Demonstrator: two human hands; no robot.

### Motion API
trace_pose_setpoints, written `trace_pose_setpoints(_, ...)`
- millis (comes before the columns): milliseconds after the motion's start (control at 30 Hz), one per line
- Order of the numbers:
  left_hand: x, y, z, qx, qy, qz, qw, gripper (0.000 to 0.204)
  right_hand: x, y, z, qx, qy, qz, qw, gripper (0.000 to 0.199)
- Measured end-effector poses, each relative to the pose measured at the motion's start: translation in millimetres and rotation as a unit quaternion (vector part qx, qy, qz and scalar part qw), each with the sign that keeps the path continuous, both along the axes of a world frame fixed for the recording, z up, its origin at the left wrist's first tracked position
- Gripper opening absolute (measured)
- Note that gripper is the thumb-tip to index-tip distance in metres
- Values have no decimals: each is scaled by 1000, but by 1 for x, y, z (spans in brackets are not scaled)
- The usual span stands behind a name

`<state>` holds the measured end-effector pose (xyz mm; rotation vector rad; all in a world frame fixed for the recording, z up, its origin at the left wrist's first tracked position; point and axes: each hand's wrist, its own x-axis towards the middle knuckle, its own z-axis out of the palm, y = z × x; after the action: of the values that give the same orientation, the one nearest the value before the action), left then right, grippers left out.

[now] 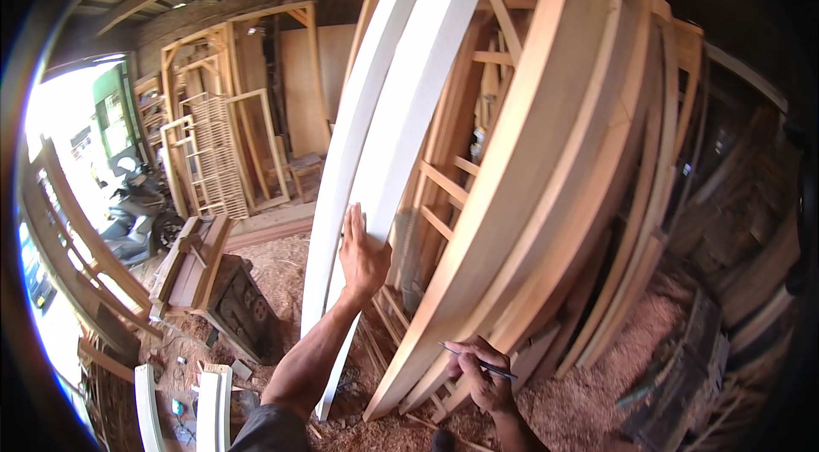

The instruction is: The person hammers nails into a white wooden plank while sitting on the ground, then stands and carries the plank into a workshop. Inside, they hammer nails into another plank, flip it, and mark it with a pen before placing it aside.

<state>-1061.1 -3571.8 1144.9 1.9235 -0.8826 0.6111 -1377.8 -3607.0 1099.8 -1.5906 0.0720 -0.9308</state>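
My left hand (365,254) rests against a tall, pale white board (414,77), its fingers stretched upward along the surface. This board is part of a door or window frame that leans upright in front of me. In my right hand (482,375) a slim dark pencil (495,367) is pinched between thumb and fingers. Its thin tip points left, in front of the lower end of a light brown wooden frame (503,188). More wooden frames (597,170) lean close together to the right of it.
A wooden workbench machine (247,298) stands at left, with a motor scooter (136,205) behind it near the bright doorway. Slatted panels and frames (213,145) lean at the back. Wood shavings (597,392) cover the floor. Pale posts (213,409) stand at lower left.
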Motion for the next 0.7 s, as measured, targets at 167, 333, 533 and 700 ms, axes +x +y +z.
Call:
trace_pose_setpoints(167, 7, 53, 29, -11, 90, -79, 993, 84, 94, -34, 128, 35, -222, 102, 969, 17)
trace_pose_setpoints(333, 19, 95, 46, -8, 157, -154, 976, 78, 176, -57, 260, 78, -395, 83, 912, 20)
trace_pose_setpoints(533, 9, 133, 60, 10, 193, -184, 964, 70, 228, -90, 406, 93, -534, 25, 840, 19)
trace_pose_setpoints(700, 2, 170, 76, -26, 209, -186, 960, 68, 236, -103, 479, 49, -570, 47, 819, 17)
